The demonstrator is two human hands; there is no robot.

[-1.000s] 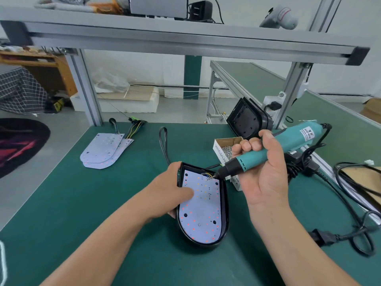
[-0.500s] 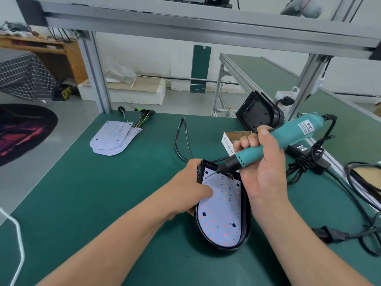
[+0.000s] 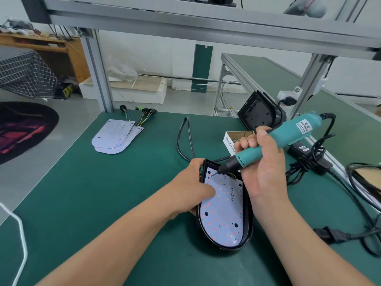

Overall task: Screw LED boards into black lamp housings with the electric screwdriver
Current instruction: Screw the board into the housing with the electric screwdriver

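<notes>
The left hand (image 3: 190, 189) grips the black plastic lamp housing (image 3: 248, 215) on the green mat (image 3: 123, 193), thumb pinning its white LED board (image 3: 223, 215) steady for the teal electric screwdriver (image 3: 292, 136) clasped in the right hand (image 3: 266, 174).

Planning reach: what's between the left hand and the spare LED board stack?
Head view: only bare green mat between left hand and board stack.
</notes>
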